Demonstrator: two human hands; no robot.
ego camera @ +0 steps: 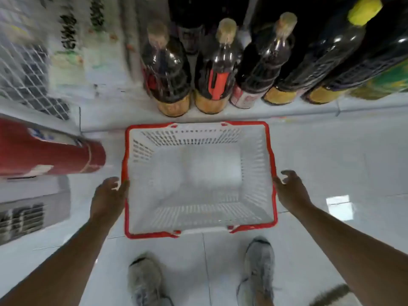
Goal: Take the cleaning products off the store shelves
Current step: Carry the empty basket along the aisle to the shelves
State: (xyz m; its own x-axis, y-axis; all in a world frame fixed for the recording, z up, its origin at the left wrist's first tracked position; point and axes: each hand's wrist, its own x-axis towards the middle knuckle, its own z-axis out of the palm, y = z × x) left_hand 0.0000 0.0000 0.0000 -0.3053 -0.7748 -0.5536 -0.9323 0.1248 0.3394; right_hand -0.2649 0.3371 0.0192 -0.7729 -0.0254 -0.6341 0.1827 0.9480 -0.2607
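Bottles (167,69): row of five dark ones, upright on the bottom shelf (309,111), close side by side, pale and orange labels, blurred. Contents unreadable. Far-right one has a yellow cap.
Bottles vs hands: well apart. Bottles sit past the far rim of the basket (198,124); both hands are at its near half.
Basket: white slotted walls, red rim, on the floor (331,155) just in front of the shelf edge. Its red handles lie folded down along the rim.
Hands: left hand (108,195) is at the left rim, thumb touching the red edge, fingers loosely curled and not closed round it. Right hand (292,191) is at the right rim, thumb side against or just beside the edge (cannot tell which), fingers spread and half curled in the air, gripping nothing.
Red cylinder (48,149): lies to the left of the basket, blurred, white and blue print on it. Apart from the left hand.
Wire mesh (22,74): upper left, white, blurred goods behind it.
Shoes (145,281): grey pair on white floor tiles, just behind the near rim of the basket.
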